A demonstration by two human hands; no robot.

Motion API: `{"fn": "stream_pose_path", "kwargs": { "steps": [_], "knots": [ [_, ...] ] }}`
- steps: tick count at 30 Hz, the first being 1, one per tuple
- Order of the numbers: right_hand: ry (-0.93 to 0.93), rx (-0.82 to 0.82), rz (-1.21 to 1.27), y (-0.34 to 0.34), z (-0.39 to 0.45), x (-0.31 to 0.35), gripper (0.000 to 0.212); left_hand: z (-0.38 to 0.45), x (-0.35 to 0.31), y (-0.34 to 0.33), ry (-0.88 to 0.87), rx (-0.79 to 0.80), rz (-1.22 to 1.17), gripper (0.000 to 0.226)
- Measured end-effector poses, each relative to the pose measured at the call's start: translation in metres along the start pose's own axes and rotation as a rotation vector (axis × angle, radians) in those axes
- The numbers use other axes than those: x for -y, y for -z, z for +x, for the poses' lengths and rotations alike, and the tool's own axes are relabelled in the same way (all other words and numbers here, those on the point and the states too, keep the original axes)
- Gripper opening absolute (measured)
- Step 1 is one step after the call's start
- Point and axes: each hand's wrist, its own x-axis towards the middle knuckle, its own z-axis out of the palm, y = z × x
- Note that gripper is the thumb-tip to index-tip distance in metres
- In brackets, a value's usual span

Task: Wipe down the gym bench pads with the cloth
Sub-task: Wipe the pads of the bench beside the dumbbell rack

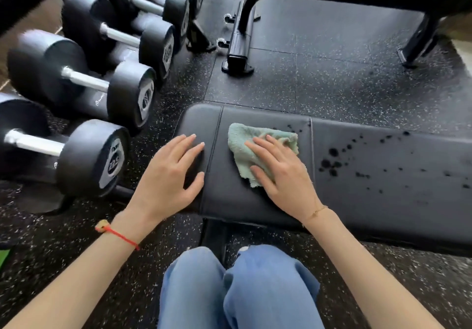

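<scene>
Here, right hand [283, 173] open, fingers spread flat on green cloth [245, 147] atop black bench pad [229, 196], left hand [171, 178] open, palm down beside it, dark droplets [332, 162] on adjoining pad.

Bare forearms, a red string bracelet [116, 234] on the left wrist, thin gold chain [316, 211] on the right, light-blue trousers [237, 290].
</scene>
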Motion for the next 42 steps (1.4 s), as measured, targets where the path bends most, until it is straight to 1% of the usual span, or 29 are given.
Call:
{"fn": "stream_pose_path", "kwargs": {
  "steps": [3, 5, 7, 10, 12, 13, 16, 17, 18, 20, 22, 24, 26, 29, 30, 31, 33, 35, 36, 37, 38, 40, 42],
  "knots": [
    [0.014, 0.040, 0.019, 0.008, -0.028, 0.005, 0.048, -0.006, 0.008, -0.010, 0.015, -0.016, -0.034, 0.060],
    [-0.024, 0.066, 0.025, 0.014, -0.038, -0.001, 0.051, -0.008, 0.011, -0.016, 0.006, -0.031, -0.057, 0.060],
    [-0.085, 0.093, -0.020, 0.014, -0.021, -0.006, 0.054, -0.010, 0.012, -0.020, 0.007, -0.051, -0.085, 0.059],
    [-0.186, 0.181, -0.113, -0.003, 0.035, 0.002, 0.054, -0.011, 0.011, -0.023, 0.015, -0.071, -0.115, 0.059],
    [-0.168, 0.213, -0.137, -0.015, 0.051, 0.020, 0.054, -0.011, 0.011, -0.023, 0.019, -0.079, -0.121, 0.060],
    [-0.137, 0.215, -0.121, -0.016, 0.045, 0.029, 0.054, -0.011, 0.012, -0.024, 0.022, -0.084, -0.124, 0.061],
    [-0.019, 0.186, -0.061, -0.004, -0.011, 0.042, 0.053, -0.013, 0.012, -0.025, 0.042, -0.095, -0.140, 0.063],
    [-0.011, 0.181, -0.049, 0.002, -0.030, 0.039, 0.054, -0.014, 0.012, -0.025, 0.044, -0.100, -0.145, 0.062],
    [-0.033, 0.180, -0.042, 0.009, -0.039, 0.029, 0.055, -0.014, 0.013, -0.025, 0.042, -0.104, -0.151, 0.062],
    [-0.142, 0.163, -0.067, 0.016, -0.025, 0.004, 0.058, -0.014, 0.014, -0.026, 0.045, -0.112, -0.158, 0.061],
    [-0.264, 0.151, -0.150, 0.010, 0.018, -0.013, 0.058, -0.014, 0.013, -0.026, 0.056, -0.114, -0.161, 0.062],
    [-0.316, 0.181, -0.207, -0.004, 0.056, -0.009, 0.056, -0.014, 0.013, -0.027, 0.062, -0.114, -0.158, 0.062],
    [-0.238, 0.182, -0.199, -0.017, 0.062, 0.012, 0.056, -0.014, 0.013, -0.027, 0.058, -0.116, -0.150, 0.063],
    [-0.035, 0.167, -0.124, -0.011, 0.006, 0.038, 0.057, -0.013, 0.014, -0.028, 0.054, -0.111, -0.139, 0.063],
    [-0.004, 0.181, -0.092, -0.005, -0.016, 0.038, 0.055, -0.014, 0.014, -0.028, 0.055, -0.111, -0.139, 0.063],
    [-0.005, 0.195, -0.076, 0.003, -0.032, 0.031, 0.055, -0.014, 0.014, -0.028, 0.055, -0.114, -0.143, 0.063],
    [-0.090, 0.189, -0.080, 0.015, -0.029, 0.005, 0.057, -0.014, 0.014, -0.028, 0.058, -0.122, -0.149, 0.063],
    [-0.220, 0.154, -0.133, 0.013, 0.009, -0.014, 0.058, -0.014, 0.013, -0.027, 0.060, -0.122, -0.146, 0.063],
    [-0.276, 0.164, -0.173, 0.007, 0.033, -0.017, 0.057, -0.014, 0.012, -0.027, 0.062, -0.120, -0.149, 0.063],
    [-0.306, 0.187, -0.200, 0.000, 0.054, -0.011, 0.057, -0.015, 0.011, -0.027, 0.070, -0.117, -0.158, 0.064],
    [-0.295, 0.207, -0.214, -0.009, 0.069, -0.001, 0.057, -0.016, 0.011, -0.026, 0.087, -0.116, -0.171, 0.064],
    [-0.167, 0.218, -0.185, -0.022, 0.072, 0.028, 0.056, -0.023, 0.011, -0.025, 0.128, -0.125, -0.188, 0.062],
    [0.003, 0.217, -0.137, -0.025, 0.039, 0.053, 0.056, -0.035, 0.013, -0.022, 0.139, -0.135, -0.183, 0.060]
  ]
}}
